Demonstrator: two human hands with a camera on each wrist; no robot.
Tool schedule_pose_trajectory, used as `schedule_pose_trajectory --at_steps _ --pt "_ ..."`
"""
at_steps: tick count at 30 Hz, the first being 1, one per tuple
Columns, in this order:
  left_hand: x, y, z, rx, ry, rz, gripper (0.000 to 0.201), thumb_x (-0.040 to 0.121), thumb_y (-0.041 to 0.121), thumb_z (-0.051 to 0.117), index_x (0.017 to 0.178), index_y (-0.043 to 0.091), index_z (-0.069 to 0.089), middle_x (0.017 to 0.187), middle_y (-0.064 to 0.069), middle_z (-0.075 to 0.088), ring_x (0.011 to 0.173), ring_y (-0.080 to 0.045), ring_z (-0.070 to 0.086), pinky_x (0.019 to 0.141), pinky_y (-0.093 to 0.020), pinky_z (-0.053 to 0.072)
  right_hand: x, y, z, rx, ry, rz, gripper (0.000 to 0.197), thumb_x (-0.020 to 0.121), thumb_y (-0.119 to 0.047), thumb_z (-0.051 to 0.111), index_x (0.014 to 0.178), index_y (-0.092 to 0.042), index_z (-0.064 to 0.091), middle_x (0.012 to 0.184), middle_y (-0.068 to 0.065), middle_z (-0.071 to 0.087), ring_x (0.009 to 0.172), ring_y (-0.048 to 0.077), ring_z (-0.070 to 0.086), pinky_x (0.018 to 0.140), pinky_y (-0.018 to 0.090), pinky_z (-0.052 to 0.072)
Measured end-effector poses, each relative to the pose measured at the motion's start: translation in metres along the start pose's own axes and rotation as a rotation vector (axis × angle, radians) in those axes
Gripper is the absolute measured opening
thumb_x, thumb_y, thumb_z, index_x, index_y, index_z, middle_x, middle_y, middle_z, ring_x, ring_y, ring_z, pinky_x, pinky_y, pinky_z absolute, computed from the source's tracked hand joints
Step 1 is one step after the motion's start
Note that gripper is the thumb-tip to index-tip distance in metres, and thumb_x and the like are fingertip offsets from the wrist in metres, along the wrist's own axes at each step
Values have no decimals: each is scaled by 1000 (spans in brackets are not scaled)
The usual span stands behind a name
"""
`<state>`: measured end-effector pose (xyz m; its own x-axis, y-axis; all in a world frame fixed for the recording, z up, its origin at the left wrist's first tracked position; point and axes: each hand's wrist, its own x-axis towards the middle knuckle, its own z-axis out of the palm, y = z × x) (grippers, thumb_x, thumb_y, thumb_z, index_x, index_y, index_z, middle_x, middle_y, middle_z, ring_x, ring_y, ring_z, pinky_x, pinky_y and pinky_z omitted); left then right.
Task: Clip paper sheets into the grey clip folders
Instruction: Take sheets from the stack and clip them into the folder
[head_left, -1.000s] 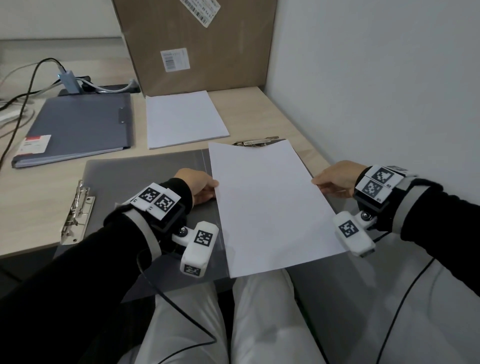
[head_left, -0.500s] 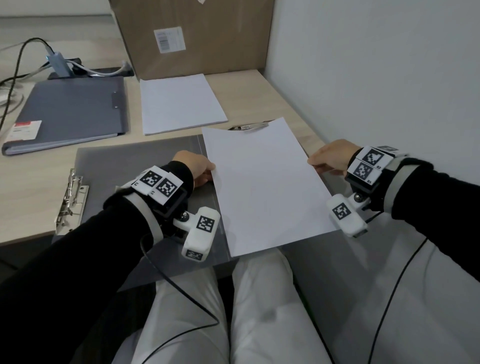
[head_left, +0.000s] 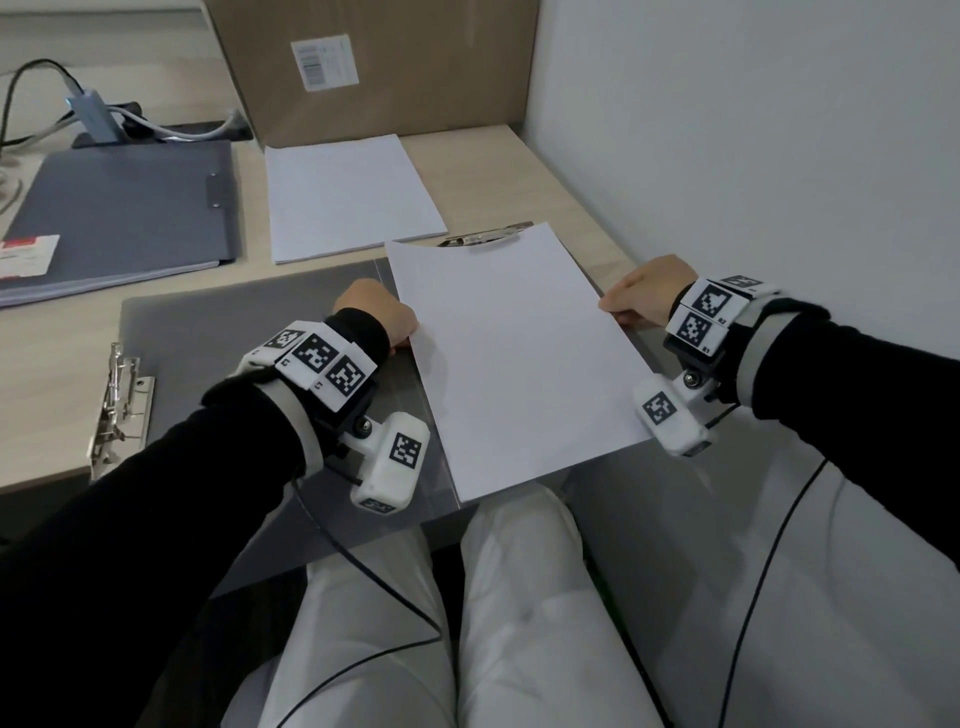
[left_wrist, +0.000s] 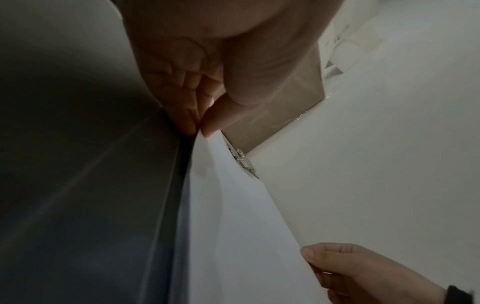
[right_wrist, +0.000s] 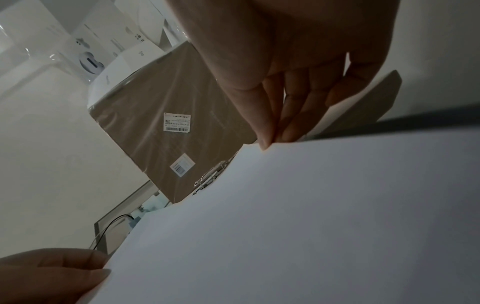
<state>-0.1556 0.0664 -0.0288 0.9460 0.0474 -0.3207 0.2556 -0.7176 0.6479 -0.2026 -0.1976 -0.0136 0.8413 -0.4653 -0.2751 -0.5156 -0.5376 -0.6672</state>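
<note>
An open grey clip folder (head_left: 218, 343) lies across the desk's front edge, with one metal clip (head_left: 117, 410) at its left side and another metal clip (head_left: 485, 237) at the far end of its right half. Over that right half I hold a white paper sheet (head_left: 514, 353), its far edge at the clip. My left hand (head_left: 382, 317) pinches the sheet's left edge between thumb and fingers (left_wrist: 197, 121). On the opposite edge my right hand (head_left: 647, 291) pinches it the same way (right_wrist: 270, 135). The folder's right half is mostly hidden under the sheet.
A stack of white paper (head_left: 348, 195) lies behind the folder. A closed grey folder (head_left: 124, 208) with a red label sits at the back left, near cables and a hub (head_left: 96, 117). A cardboard box (head_left: 374, 62) stands at the back. A white wall (head_left: 753, 130) runs close on the right.
Both hands have carried the sheet away from me, so its far edge now reaches the metal clip on the folder's right half. Their pinch on the sheet is unchanged.
</note>
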Motion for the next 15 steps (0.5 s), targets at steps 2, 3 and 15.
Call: schedule_pose_trajectory --at_steps 2,3,15 --pt "5 -2 0 88 8 25 13 81 6 57 89 -2 64 84 -16 65 75 -28 58 81 -38 55 2 1 -1 -24 6 5 14 71 -13 75 78 0 73 89 17 75 86 30 71 87 44 56" --pt "6 -2 -1 109 9 31 16 80 7 59 91 -3 64 87 -17 65 76 -29 57 80 -37 55 2 1 -2 -34 5 -2 15 69 -14 76 77 -1 74 87 16 75 84 29 71 87 44 57" --pt "-39 22 1 82 -82 439 31 77 22 72 103 14 58 95 1 55 87 -18 54 70 -28 48 -27 17 -27 -124 -16 -20 6 78 -14 73 77 -15 67 89 7 68 81 18 63 55 18 44"
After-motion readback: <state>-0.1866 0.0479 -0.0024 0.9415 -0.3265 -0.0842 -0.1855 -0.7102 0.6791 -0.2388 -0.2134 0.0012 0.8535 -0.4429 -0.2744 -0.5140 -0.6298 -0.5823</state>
